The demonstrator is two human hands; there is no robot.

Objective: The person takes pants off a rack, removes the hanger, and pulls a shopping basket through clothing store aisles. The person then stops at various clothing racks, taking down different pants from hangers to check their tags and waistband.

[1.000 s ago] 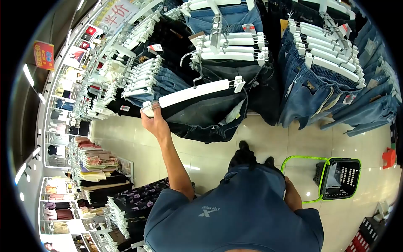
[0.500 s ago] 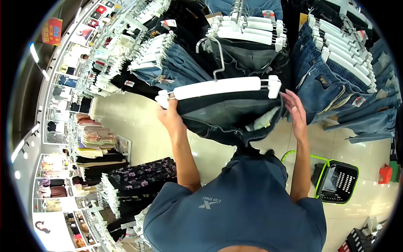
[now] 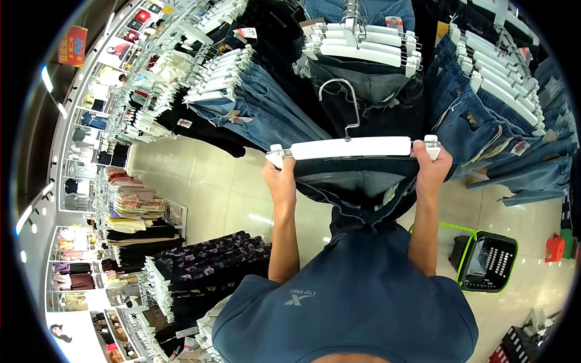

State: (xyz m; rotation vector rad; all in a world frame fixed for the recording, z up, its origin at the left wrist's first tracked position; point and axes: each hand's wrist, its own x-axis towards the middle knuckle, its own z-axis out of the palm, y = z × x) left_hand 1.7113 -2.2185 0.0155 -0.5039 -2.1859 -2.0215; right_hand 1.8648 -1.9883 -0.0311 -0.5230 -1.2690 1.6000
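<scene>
A white clip hanger (image 3: 351, 147) with a metal hook lies level across the front of my body, with dark jeans (image 3: 357, 181) hanging from its clips. My left hand (image 3: 281, 180) is closed round the clip at the hanger's left end. At the right end, my right hand (image 3: 432, 169) grips the other clip, thumb on top. The waistband faces up and gapes, showing the grey inside and a pale label. Just beyond the hook, more dark jeans (image 3: 369, 88) hang from a rack on white hangers.
Blue jeans hang on racks to the left (image 3: 260, 100) and right (image 3: 466, 115). A black basket with a green rim (image 3: 493, 263) stands on the floor at the right, near a red stool (image 3: 554, 247). Floral garments (image 3: 209, 260) hang at the lower left.
My right hand has come up from my side and taken hold of the hanger's right end. The hanger has turned level and moved right and closer to my body.
</scene>
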